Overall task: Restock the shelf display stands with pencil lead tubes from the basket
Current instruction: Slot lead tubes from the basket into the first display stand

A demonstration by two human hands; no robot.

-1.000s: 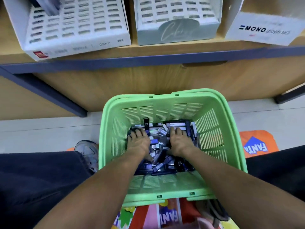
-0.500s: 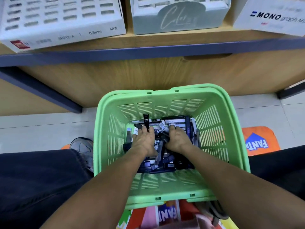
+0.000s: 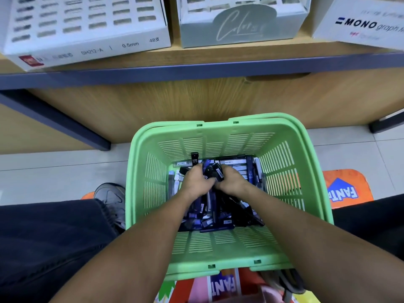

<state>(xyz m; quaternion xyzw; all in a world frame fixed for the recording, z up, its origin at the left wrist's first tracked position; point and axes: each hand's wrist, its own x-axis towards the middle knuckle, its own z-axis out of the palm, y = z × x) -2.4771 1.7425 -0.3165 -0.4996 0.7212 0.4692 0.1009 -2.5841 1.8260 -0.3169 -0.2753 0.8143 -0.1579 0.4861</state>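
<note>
A green plastic basket (image 3: 306, 149) sits on the floor between my knees, holding a heap of dark blue and black pencil lead tubes (image 3: 209, 217). Both hands are down inside it, pressed together. My left hand (image 3: 195, 181) and my right hand (image 3: 232, 180) are closed around a shared bunch of tubes (image 3: 213, 170) whose ends stick up between the fingers. On the shelf above stand a white slotted display stand (image 3: 87, 29) marked 0.5mm and a grey-green slotted stand (image 3: 242, 22).
A white MONO graph box (image 3: 360, 25) stands at the shelf's right. The wooden shelf has a dark blue front edge (image 3: 196, 73) just above the basket. My dark trouser legs flank the basket, a grey shoe (image 3: 109, 197) lies left, and an orange mat (image 3: 345, 189) lies right.
My hands have drawn together from flat and apart on the heap and closed around a bunch of tubes. The view has tilted down slightly.
</note>
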